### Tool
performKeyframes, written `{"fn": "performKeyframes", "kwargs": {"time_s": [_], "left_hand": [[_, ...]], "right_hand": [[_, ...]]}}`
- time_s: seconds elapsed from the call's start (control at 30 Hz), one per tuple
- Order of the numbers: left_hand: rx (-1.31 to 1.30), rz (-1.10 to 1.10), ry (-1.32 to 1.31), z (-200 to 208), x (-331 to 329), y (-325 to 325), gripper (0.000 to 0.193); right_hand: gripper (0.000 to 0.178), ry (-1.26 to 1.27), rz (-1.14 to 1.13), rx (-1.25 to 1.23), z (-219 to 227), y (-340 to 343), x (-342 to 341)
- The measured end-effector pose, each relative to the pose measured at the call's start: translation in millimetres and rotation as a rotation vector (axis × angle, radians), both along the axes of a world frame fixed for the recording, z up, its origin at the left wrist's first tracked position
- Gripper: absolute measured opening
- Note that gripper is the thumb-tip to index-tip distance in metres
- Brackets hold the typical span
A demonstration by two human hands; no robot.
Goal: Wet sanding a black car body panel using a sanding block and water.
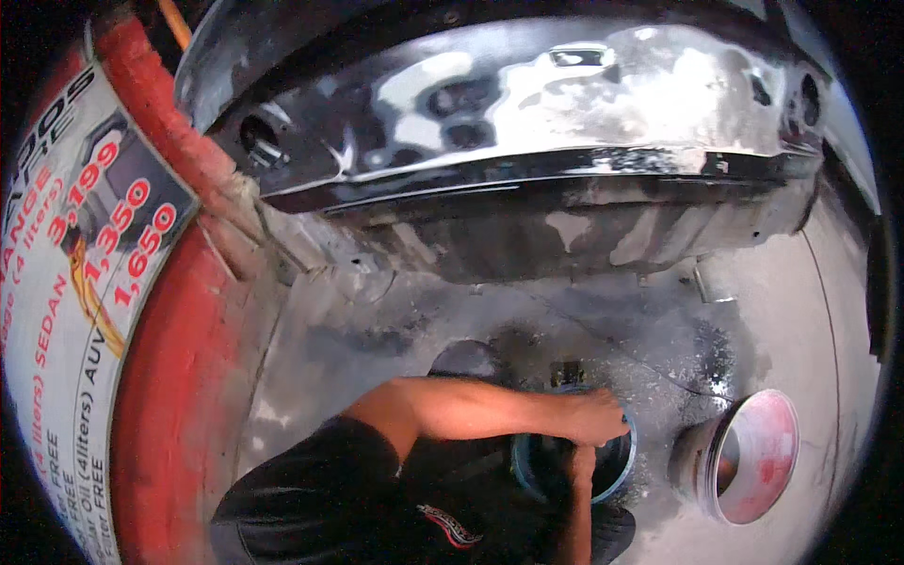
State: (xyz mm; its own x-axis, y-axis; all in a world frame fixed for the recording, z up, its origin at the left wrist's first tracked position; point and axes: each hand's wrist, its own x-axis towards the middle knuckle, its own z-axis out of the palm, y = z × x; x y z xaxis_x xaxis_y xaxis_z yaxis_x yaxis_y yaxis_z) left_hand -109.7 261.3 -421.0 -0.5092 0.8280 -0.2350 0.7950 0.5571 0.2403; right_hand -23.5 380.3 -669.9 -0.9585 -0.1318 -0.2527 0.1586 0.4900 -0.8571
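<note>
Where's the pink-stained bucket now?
The pink-stained bucket is at lower right in the head view, on the floor, right of the blue-rimmed bucket.

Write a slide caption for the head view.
Left hand and right forearm over a blue-rimmed bucket, a second bucket to the right, a patchy car body beyond.

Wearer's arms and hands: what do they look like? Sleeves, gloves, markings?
Left sleeve: black, short, plain, leaving the left forearm bare. Left hand: no glove visible. Right forearm: bare; its sleeve isn't visible. Right hand: partly hidden, glove not evident. No watch or cable visible. Black shirt carries a small red-and-white emblem.
</note>
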Motion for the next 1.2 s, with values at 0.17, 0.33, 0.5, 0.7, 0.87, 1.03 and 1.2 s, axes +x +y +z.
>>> {"fn": "performKeyframes", "kwargs": {"time_s": [0.17,0.33,0.5,0.7,0.87,1.03,1.2], "left_hand": [[0.048,-0.052,-0.021,2.1,6.4,-11.9,0.050],[-0.108,-0.060,-0.083,1.3,2.0,-3.8,0.058],[-0.126,-0.058,-0.073,-2.8,2.5,-8.1,0.057],[-0.181,-0.105,-0.100,2.8,8.1,-0.4,0.056],[0.017,-0.081,-0.092,11.8,8.1,-14.1,0.044],[-0.209,-0.075,-0.303,-5.9,9.8,-3.5,0.030],[-0.503,-0.140,-0.318,-80.3,9.8,-44.5,0.029]], "right_hand": [[0.038,-0.036,-0.066,0.085,19.5,-3.7,-2.4],[0.037,-0.222,-0.035,0.177,6.7,1.3,-4.4],[0.041,-0.224,0.102,0.285,18.2,-6.6,-7.1],[0.047,-0.217,-0.111,0.112,14.5,-5.0,4.8],[0.033,-0.172,-0.090,0.450,-15.6,-11.4,-3.7],[0.034,-0.280,-0.186,0.459,-28.1,-2.9,-5.6],[0.036,-0.318,0.022,0.443,-10.6,-7.9,-14.8]]}}
